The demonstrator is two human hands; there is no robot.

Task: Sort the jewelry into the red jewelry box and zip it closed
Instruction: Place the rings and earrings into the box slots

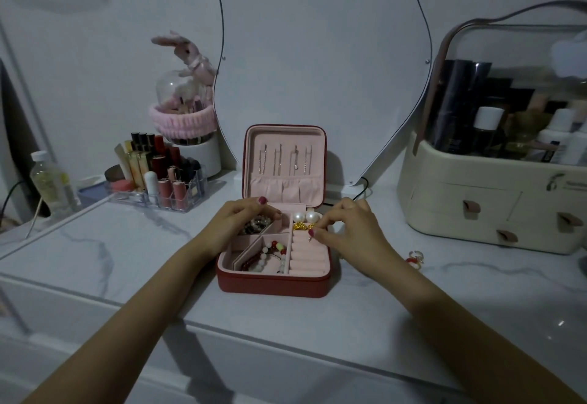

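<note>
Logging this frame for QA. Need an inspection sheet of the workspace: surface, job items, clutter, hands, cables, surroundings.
Surface: white marbled vanity top, bare in front of the box.
Job's things: red jewelry box open, lid upright; bead bracelets in the near compartment, pearl earrings at the back right, ring rolls mostly bare. A red ring lies outside on the top, right of the box.
Clutter: lipstick organizer, clear bottle, cream cosmetics case.
Grippers: left hand over the back left compartment; right hand pinching something small at the ring rolls.
Cables: black cord behind the box.
Surroundings: wavy mirror, plush rabbit.
</note>
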